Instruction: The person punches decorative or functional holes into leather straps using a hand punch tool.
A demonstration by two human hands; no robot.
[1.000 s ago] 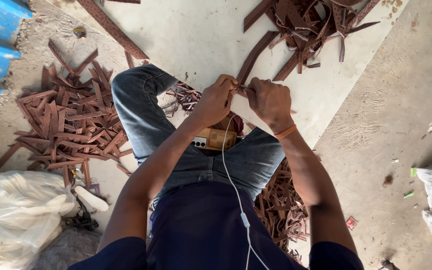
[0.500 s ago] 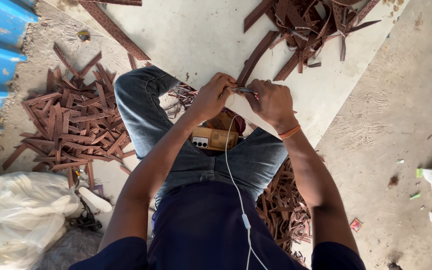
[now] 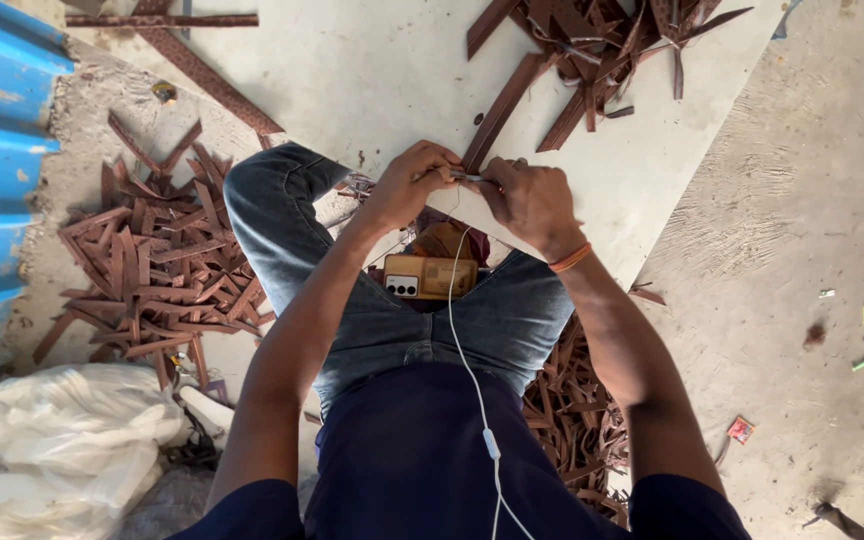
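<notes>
Crumpled white plastic sack (image 3: 62, 440) sits well behind your left elbow, contents hidden. Your left hand (image 3: 407, 185) pinches closed on near end of long brown leather strip (image 3: 500, 112); your right hand (image 3: 532, 200) clamps same end, small metal tool (image 3: 467, 177) between fingertips. Strip runs away from hands across pale board (image 3: 372, 70). Gold phone (image 3: 430, 276) rests in lap just below grip.
</notes>
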